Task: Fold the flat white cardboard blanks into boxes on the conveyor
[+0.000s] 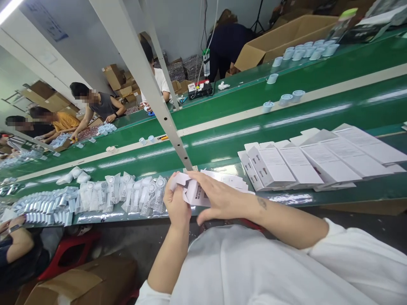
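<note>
A small white carton [197,195] with raised end flaps and dark print on one side is held just above the bench edge. My left hand [178,205] is closed around its left end, by the flaps. My right hand [219,192] reaches over the carton from the right, its fingers stretched along the far side and touching it. The right thumb stands apart below. Behind my right hand lie flat white cartons [230,180], partly covered by it. Left of my hands, clear-bagged pale parts [155,192] lie in a row.
Overlapping white cartons [294,163] lie on the right. A metal post [159,101] rises just beyond my hands. Light blue cups [286,99] stand along the green conveyor [222,135]. Several co-workers sit across and at left; a cardboard box [82,279] is on the floor.
</note>
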The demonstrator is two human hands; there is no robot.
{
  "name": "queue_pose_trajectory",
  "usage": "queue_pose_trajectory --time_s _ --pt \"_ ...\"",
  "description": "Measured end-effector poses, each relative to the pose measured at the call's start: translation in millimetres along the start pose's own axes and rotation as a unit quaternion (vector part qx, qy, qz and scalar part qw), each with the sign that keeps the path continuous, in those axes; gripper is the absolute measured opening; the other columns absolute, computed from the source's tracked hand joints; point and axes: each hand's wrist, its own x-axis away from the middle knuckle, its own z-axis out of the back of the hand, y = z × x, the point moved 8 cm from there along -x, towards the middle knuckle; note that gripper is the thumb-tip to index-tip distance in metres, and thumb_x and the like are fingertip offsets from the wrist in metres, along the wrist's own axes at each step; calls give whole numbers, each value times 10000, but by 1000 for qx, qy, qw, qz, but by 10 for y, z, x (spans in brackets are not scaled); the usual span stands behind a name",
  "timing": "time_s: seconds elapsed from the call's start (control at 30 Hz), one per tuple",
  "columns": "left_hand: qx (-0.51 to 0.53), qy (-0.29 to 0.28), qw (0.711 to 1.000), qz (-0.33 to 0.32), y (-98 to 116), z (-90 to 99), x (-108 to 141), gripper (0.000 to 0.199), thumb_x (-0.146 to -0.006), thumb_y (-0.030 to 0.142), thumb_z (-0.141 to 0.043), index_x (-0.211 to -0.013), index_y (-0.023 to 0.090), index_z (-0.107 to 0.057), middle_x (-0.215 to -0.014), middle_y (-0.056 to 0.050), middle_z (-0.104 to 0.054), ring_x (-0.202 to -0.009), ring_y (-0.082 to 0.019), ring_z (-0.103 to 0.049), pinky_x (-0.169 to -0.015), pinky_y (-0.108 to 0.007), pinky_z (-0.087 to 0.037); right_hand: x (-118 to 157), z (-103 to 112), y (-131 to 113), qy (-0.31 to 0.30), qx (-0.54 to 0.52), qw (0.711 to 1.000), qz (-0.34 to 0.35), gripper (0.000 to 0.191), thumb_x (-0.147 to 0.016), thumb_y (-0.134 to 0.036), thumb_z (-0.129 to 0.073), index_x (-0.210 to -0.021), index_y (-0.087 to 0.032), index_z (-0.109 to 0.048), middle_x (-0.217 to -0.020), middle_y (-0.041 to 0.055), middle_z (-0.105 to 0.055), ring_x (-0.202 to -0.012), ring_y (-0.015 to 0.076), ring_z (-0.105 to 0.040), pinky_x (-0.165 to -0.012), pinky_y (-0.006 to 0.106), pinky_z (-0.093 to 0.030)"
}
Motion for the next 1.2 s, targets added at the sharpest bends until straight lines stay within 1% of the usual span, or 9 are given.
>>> queue_pose_trajectory --time_s 0.1,0.17,0.23,0.37,0.43,0.57,0.87,1.07,1.2 --pt "-57 -161 985 -26 83 -152 10 408 -774 440 -785 -1128 238 -748 -1475 -100 -585 -1438 -336 -460 -1175 -459 -386 94 -30 -26 77 -6 997 29 735 -763 -224 -769 -1399 -250 -403 -1364 167 -507 -1288 309 -550 -1022 494 -526" --pt "-73 -256 964 3 104 -243 2 366 -759 463 -802 -1029 222 -750 -1546 -109 -513 -1491 -357 -379 -1203 -485 -340 109 -67 -23 68 -33 996 50 653 -740 -177 -749 -1314 -268 -450 -1344 137 -516 -1254 285 -572 -997 466 -538" --pt "-66 -294 952 49 107 -308 -33 327 -749 440 -821 -962 219 -709 -1564 -103 -488 -1461 -351 -424 -1163 -491 -386 119 -63 5 55 -68 995 45 702 -717 -168 -760 -1313 -278 -405 -1363 125 -525 -1259 278 -577 -994 460 -533" --pt "-37 -292 951 100 67 -461 -32 467 -676 342 -879 -1058 231 -635 -1255 -90 -689 -1080 -259 -676 -913 -398 -540 180 8 112 61 -97 993 -23 898 -672 -194 -811 -1400 -278 -292 -1402 141 -523 -1247 291 -594 -981 451 -523" --pt "-43 -263 959 101 28 -485 -8 458 -671 326 -871 -1048 215 -637 -1058 -63 -721 -901 -211 -685 -817 -349 -543 217 1 160 40 -101 993 -51 942 -651 -218 -828 -1429 -268 -299 -1367 137 -542 -1197 292 -620 -950 432 -533" --pt "-71 -230 967 80 -30 -489 21 408 -654 284 -852 -1000 206 -651 -970 -38 -710 -816 -182 -658 -762 -310 -522 272 -7 240 7 -103 992 -74 964 -652 -234 -830 -1466 -257 -315 -1360 136 -542 -1152 284 -633 -915 412 -543" --pt "-94 -308 945 60 -105 -593 53 353 -738 242 -783 -1064 231 -648 -1110 -39 -680 -954 -191 -651 -847 -307 -523 377 85 291 5 -110 990 -92 980 -639 -238 -834 -1485 -261 -340 -1371 110 -547 -1155 262 -622 -933 374 -529" --pt "-10 -302 940 159 -276 -654 102 508 -683 298 -858 -1139 269 -634 -1145 -33 -675 -947 -192 -661 -837 -320 -543 430 202 235 9 -114 986 -121 916 -661 -215 -825 -1455 -239 -370 -1380 118 -545 -1150 235 -619 -919 348 -531" --pt "48 -359 910 202 -332 -742 111 580 -735 490 -830 -1243 311 -616 -1385 -83 -602 -1240 -286 -604 -1007 -426 -519 504 330 199 61 -153 981 -100 940 -673 -225 -848 -1466 -261 -345 -1416 125 -516 -1276 248 -560 -1031 384 -479"
